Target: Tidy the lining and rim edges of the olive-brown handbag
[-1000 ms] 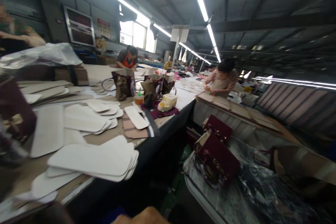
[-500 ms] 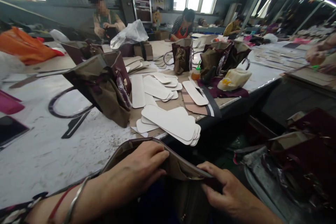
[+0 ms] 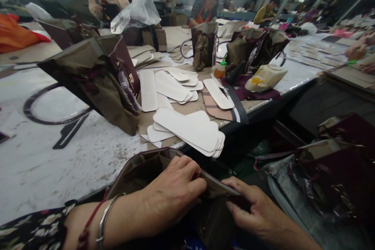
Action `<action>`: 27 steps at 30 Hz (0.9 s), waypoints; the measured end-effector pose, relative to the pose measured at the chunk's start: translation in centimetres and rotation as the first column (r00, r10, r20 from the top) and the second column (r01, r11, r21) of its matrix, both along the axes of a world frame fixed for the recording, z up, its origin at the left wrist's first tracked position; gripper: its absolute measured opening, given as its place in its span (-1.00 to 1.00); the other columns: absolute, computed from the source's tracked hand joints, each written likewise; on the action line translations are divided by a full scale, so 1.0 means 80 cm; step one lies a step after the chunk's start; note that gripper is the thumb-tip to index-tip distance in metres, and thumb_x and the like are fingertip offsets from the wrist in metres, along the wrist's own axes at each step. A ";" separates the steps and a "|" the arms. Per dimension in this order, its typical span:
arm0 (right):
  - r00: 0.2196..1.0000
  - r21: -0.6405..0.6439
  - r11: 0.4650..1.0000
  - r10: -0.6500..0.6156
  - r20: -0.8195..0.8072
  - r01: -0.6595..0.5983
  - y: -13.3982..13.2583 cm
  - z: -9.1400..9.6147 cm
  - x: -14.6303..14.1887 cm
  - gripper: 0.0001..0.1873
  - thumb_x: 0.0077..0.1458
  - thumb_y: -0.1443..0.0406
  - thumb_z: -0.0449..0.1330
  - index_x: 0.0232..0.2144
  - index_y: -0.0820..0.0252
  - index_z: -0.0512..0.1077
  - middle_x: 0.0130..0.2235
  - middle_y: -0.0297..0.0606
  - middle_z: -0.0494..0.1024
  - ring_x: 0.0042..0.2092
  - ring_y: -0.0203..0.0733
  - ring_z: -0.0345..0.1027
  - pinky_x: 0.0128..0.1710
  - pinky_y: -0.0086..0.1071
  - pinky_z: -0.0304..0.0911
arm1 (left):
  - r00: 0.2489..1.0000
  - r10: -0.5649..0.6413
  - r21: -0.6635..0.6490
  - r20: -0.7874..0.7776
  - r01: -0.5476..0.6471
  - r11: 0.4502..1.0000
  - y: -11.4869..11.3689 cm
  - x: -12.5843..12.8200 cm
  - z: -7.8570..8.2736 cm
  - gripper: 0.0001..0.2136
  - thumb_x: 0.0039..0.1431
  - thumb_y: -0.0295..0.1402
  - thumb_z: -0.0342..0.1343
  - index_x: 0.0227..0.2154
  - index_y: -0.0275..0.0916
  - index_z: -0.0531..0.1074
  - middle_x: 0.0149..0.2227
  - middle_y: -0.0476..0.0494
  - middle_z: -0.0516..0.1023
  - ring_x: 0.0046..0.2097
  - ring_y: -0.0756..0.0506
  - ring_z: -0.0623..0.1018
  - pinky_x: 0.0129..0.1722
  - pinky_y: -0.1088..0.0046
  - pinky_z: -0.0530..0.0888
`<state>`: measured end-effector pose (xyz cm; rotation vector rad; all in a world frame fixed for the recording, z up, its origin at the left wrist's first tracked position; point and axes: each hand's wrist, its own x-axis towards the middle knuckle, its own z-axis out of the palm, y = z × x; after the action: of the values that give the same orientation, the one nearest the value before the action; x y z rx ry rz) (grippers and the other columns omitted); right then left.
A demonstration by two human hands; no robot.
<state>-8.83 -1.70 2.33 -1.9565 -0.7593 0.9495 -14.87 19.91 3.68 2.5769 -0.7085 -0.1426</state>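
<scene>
An open handbag [image 3: 137, 170] with an olive-brown lining lies below me at the table's near edge. My left hand [image 3: 178, 187] reaches across its mouth, fingers curled and closed on the lining by the far rim; the fingertips are partly hidden. At the right end of that rim, my right hand [image 3: 249, 207] pinches the edge between thumb and fingers. The bag's lower part is dark and hard to make out. Just beyond the rim, a stack of white rounded boards [image 3: 187, 129] overhangs the table edge.
A half-made handbag [image 3: 96, 74] stands on the white table [image 3: 73, 172] at left. Farther back are more bags [image 3: 205, 47], a small glue bottle [image 3: 220, 69] and a cream plastic jug [image 3: 265, 78]. Finished-looking maroon bags [image 3: 345, 156] sit low at right. Several people work around the tables.
My left hand has slid right along the rim, closer to my right hand, and its fingers have curled more. My right hand keeps its pinch. The view has tilted down slightly.
</scene>
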 end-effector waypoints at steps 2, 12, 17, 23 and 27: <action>0.999 0.008 1.000 0.005 0.032 -0.005 0.000 -0.003 0.000 -0.75 0.07 0.32 0.00 -0.16 0.15 0.31 -0.41 -0.42 0.37 -0.41 -0.37 0.21 -0.41 -0.58 0.14 | 1.000 0.010 -0.001 0.024 -0.010 1.000 0.000 -0.002 -0.003 -0.94 0.14 -0.48 -0.10 -0.38 -0.24 0.25 -0.24 -0.10 0.27 -0.21 -0.08 0.22 -0.19 0.34 0.22; 0.998 0.005 1.000 0.002 0.065 -0.002 -0.004 -0.013 0.001 -0.73 0.09 0.28 -0.01 -0.15 0.16 0.32 -0.34 -0.36 0.41 -0.33 -0.32 0.27 -0.33 -0.55 0.18 | 0.974 -0.130 0.107 0.184 0.112 0.988 -0.011 -0.021 -0.020 -0.88 0.17 -0.48 -0.20 -0.33 -0.30 0.24 -0.49 -0.07 0.33 -0.45 -0.05 0.23 -0.41 0.34 0.14; 0.998 -0.004 1.000 0.017 0.058 -0.017 -0.006 -0.008 0.001 -0.70 0.14 0.24 -0.06 -0.10 0.15 0.28 -0.29 -0.31 0.42 -0.26 -0.27 0.29 -0.25 -0.49 0.19 | 0.995 0.062 0.050 0.073 -0.066 0.997 -0.002 -0.023 -0.023 -0.80 0.22 -0.34 -0.18 -0.46 -0.26 0.26 -0.47 -0.06 0.35 -0.40 -0.05 0.25 -0.37 0.35 0.15; 0.998 -0.012 0.999 0.044 0.044 -0.044 -0.007 -0.004 -0.002 -0.68 0.19 0.23 -0.14 -0.03 0.07 0.20 -0.24 -0.29 0.40 -0.16 -0.22 0.29 -0.16 -0.41 0.19 | 0.994 0.102 -0.024 0.036 -0.101 0.995 0.006 -0.025 -0.015 -0.80 0.19 -0.44 -0.20 -0.48 -0.26 0.28 -0.37 -0.09 0.35 -0.33 -0.05 0.25 -0.33 0.36 0.15; 0.991 -0.013 0.999 0.038 0.130 -0.036 -0.006 -0.010 -0.001 -0.69 0.16 0.24 -0.09 -0.05 0.13 0.24 -0.24 -0.26 0.42 -0.20 -0.25 0.31 -0.20 -0.47 0.21 | 0.995 0.100 -0.042 0.005 -0.100 0.994 0.009 -0.025 -0.018 -0.80 0.18 -0.41 -0.19 -0.49 -0.26 0.27 -0.43 -0.06 0.37 -0.36 -0.05 0.28 -0.31 0.33 0.13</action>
<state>-8.89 -2.17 1.55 -2.0347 -0.8686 0.8553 -16.89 20.64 2.24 2.5679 -0.5772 -0.0860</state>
